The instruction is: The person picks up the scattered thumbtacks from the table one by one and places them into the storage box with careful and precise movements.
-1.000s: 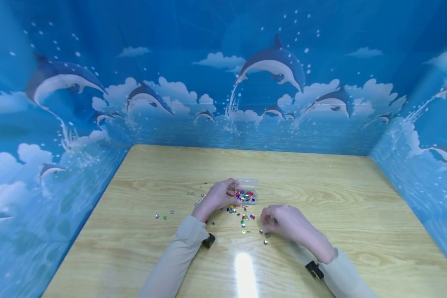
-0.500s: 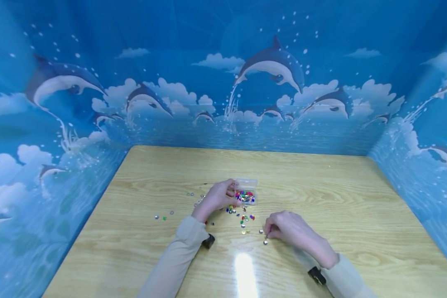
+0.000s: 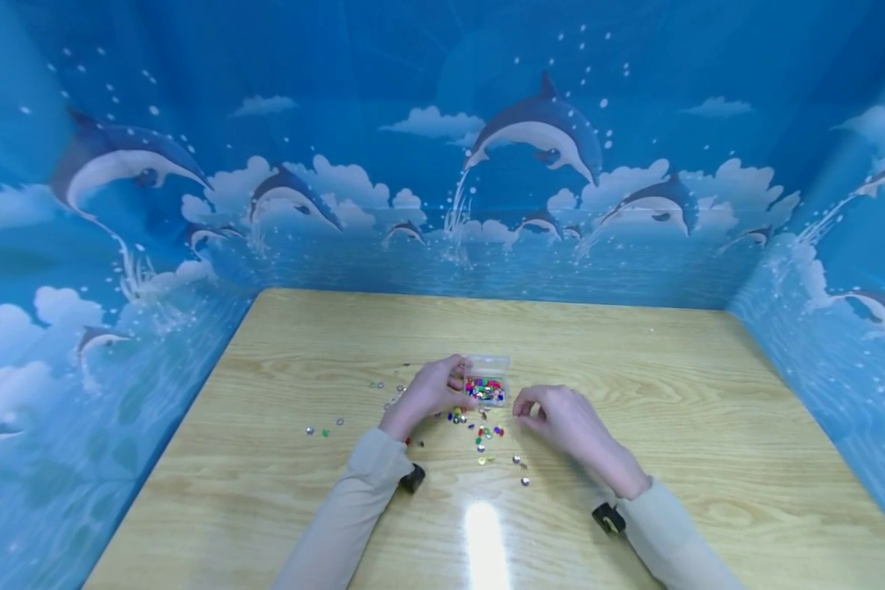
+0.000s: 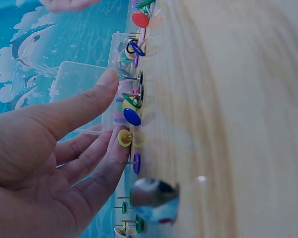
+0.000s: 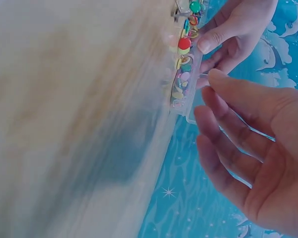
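A small clear plastic box [image 3: 507, 395] with its lid raised stands mid-table, filled with colourful thumbtacks [image 3: 485, 388]. My left hand [image 3: 431, 388] holds the box by its left side; in the left wrist view the thumb lies along its wall. Just right of the box hovers my right hand [image 3: 564, 418], thumb and index fingertips together. From those fingertips, in the right wrist view, a thin pin sticks out, apparently a thumbtack mostly hidden by the right hand [image 5: 258, 148]. Loose tacks lie before the box, among them a blue thumbtack [image 4: 132, 116] and a yellow thumbtack [image 4: 124, 138].
More loose tacks are scattered left of the box, with a silver tack [image 3: 310, 430] and a green tack [image 3: 326, 433] farthest out. A silver tack [image 3: 525, 482] lies towards the front. Blue dolphin-printed cloth [image 3: 442, 164] walls in the wooden table [image 3: 671, 369].
My right hand reached down to the silver tacks at the front, then rose away towards the box, and fewer tacks lie there now. My left hand and the box have stayed put.
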A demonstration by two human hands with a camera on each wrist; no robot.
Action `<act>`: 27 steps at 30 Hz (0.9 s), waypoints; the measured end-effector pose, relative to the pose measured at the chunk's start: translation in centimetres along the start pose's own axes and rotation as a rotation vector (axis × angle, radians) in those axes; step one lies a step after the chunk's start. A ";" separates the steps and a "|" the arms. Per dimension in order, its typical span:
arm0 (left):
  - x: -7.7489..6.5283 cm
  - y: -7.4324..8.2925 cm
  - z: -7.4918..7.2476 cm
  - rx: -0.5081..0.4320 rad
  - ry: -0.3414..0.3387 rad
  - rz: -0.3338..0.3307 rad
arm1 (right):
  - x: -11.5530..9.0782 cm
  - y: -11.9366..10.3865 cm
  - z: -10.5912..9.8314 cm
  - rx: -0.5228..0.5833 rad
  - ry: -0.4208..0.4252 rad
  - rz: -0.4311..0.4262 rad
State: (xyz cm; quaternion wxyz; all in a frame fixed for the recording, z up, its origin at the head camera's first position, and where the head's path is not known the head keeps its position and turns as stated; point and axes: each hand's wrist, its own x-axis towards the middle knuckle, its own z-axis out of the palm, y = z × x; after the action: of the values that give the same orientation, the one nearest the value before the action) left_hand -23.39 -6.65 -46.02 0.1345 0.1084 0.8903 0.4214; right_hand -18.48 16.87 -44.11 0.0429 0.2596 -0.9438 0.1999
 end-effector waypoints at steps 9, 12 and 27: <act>0.1 0.0 0.0 0.013 0.002 0.006 | 2.8 -0.4 0.2 0.021 0.098 0.021; 0.1 0.1 0.0 0.016 0.002 0.006 | 3.3 -0.6 0.4 0.034 0.132 0.013; 0.1 0.1 0.1 0.003 0.006 -0.010 | 0.3 -0.2 -0.5 0.042 -0.037 -0.044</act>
State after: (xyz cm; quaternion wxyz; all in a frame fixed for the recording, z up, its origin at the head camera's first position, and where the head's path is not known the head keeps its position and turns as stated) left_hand -23.45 -6.51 -46.00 0.1335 0.1029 0.8919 0.4197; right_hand -18.63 16.73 -43.53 0.0245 0.2849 -0.9340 0.2140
